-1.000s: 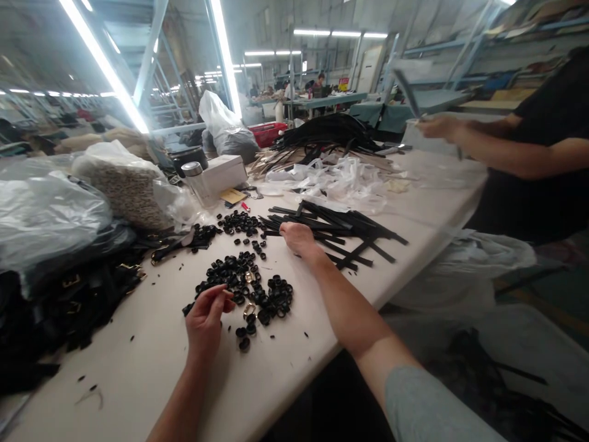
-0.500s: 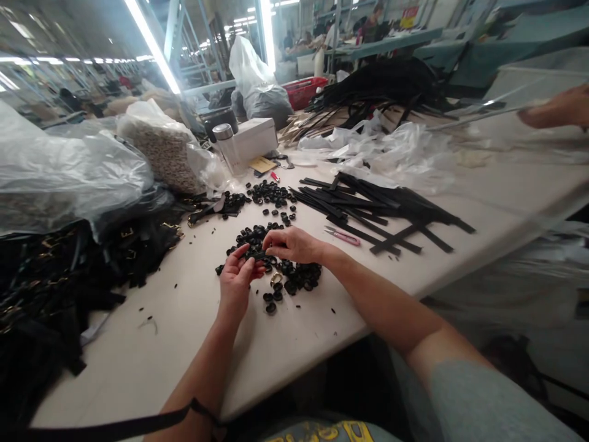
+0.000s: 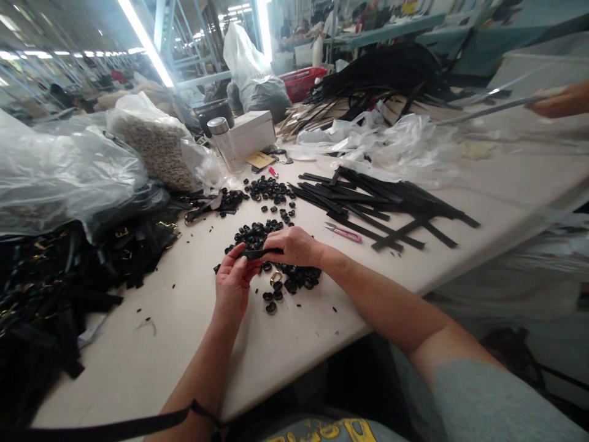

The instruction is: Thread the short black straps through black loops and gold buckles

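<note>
A short black strap (image 3: 255, 253) spans the gap between my two hands, above a pile of small black loops (image 3: 257, 233). My left hand (image 3: 232, 279) pinches its left part between thumb and fingers. The other end is gripped by my right hand (image 3: 294, 245), whose curled fingers partly hide it. Just below the hands lies a gold-coloured ring or buckle (image 3: 276, 277), with more black loops (image 3: 304, 279) around it. Pink-handled thread snips (image 3: 343, 232) rest to the right of my right hand.
Black strips (image 3: 368, 199) are heaped to the right. Buckled straps (image 3: 92, 270) lie at left beside plastic bags (image 3: 69, 178). A glass bottle (image 3: 225, 144) and white box (image 3: 253, 132) stand behind. Another person's hand (image 3: 561, 101) holds a long strip at far right.
More of the black strap now shows between my hands, lying across the left fingertips. The other person's hand has shifted slightly, and the view has tilted a little.
</note>
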